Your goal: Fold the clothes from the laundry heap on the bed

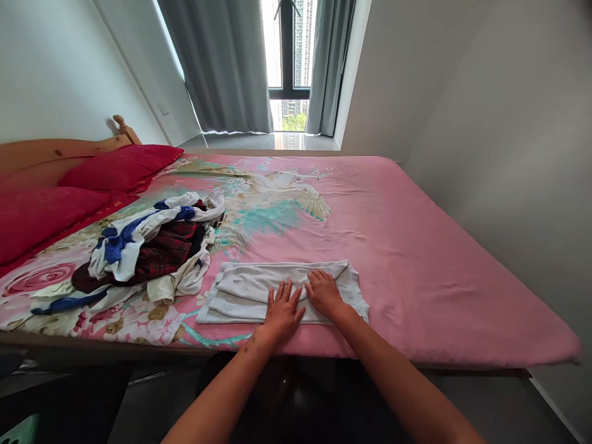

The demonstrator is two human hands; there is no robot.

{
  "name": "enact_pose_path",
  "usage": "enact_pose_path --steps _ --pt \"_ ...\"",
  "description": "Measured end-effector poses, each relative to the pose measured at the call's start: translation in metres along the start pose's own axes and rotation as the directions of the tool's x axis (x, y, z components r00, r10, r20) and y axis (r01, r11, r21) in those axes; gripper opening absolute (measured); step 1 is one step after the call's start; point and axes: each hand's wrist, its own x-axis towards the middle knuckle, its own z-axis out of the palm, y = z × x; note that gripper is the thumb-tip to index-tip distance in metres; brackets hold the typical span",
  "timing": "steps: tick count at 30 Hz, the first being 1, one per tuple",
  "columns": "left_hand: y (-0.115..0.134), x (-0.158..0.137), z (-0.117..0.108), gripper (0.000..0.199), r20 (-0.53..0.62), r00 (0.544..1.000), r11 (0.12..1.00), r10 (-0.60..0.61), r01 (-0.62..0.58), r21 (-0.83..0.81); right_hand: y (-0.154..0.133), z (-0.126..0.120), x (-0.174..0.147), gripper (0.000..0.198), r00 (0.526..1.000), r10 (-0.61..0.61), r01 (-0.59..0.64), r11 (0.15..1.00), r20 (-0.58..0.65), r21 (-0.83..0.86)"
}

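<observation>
A light grey garment [250,290], folded into a long flat rectangle with some creases, lies near the front edge of the bed. My left hand [283,309] rests palm down on its lower middle, fingers spread. Just to the right, my right hand [324,291] lies flat across the cloth, its fingers pointing up and left. Neither hand grips the fabric. What kind of garment it is, I cannot tell from the folded shape.
To the left is a crumpled pile of clothes [157,246], white, blue and dark red plaid. Red pillows [124,168] lie by the wooden headboard [55,151]. The pink patterned bedsheet [407,265] covers the bed. Grey curtains [222,68] flank a window beyond.
</observation>
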Motion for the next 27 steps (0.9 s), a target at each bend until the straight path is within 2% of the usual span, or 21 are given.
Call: enact_pose_path --steps 2,4,6,10,11,13,15,16,18,22,24,26,27 --pt "-0.006 -0.01 0.008 0.055 0.048 0.998 0.999 0.029 -0.031 0.045 0.008 0.007 -0.012 0.048 0.988 0.148 -0.143 0.986 0.049 -0.087" --pt "-0.011 -0.013 0.005 0.048 0.04 0.998 0.998 0.05 -0.051 0.032 0.012 0.008 -0.019 0.05 0.976 0.217 -0.212 0.97 0.03 -0.118" --pt "-0.015 -0.008 -0.005 0.041 -0.002 0.998 0.998 0.06 -0.06 0.011 0.008 0.003 -0.018 0.048 0.977 0.211 -0.211 0.972 -0.017 -0.106" --pt "-0.029 0.017 -0.027 0.043 -0.064 0.995 0.997 0.07 -0.067 0.049 -0.01 0.0 -0.003 0.045 0.994 0.079 -0.084 0.995 -0.073 -0.059" --pt "-0.036 0.021 -0.03 0.043 -0.068 0.997 0.996 0.041 -0.035 0.084 -0.012 0.003 0.0 0.045 0.995 0.073 -0.077 0.995 -0.068 -0.059" --pt "-0.054 0.024 -0.032 0.044 -0.077 0.992 0.98 -0.098 0.11 0.166 -0.01 0.015 0.003 0.048 0.992 0.118 -0.12 0.99 -0.035 -0.077" --pt "-0.074 0.02 -0.03 0.056 -0.098 0.961 0.933 -0.26 0.276 0.23 -0.001 0.028 0.002 0.053 0.985 0.174 -0.174 0.979 -0.013 -0.11" --pt "-0.083 0.017 -0.028 0.063 -0.105 0.945 0.912 -0.309 0.326 0.248 0.004 0.034 0.001 0.056 0.982 0.187 -0.188 0.974 -0.015 -0.125" --pt "-0.095 0.011 -0.025 0.071 -0.104 0.937 0.899 -0.334 0.35 0.262 0.012 0.04 -0.002 0.06 0.983 0.182 -0.184 0.972 -0.029 -0.147" --pt "-0.093 0.013 -0.029 0.065 -0.114 0.944 0.909 -0.311 0.33 0.253 0.002 0.032 0.001 0.058 0.97 0.241 -0.237 0.962 0.019 -0.135" --pt "-0.084 0.021 -0.033 0.054 -0.105 0.974 0.944 -0.201 0.221 0.245 -0.011 0.025 0.009 0.055 0.971 0.236 -0.231 0.967 0.031 -0.109" --pt "-0.078 0.03 -0.035 0.047 -0.067 0.996 0.97 -0.054 0.068 0.231 -0.024 0.023 0.019 0.053 0.987 0.151 -0.147 0.986 0.046 -0.08" --pt "-0.076 0.034 -0.034 0.047 -0.047 0.999 0.974 -0.022 0.032 0.223 -0.028 0.024 0.024 0.053 0.992 0.103 -0.099 0.993 0.068 -0.067"
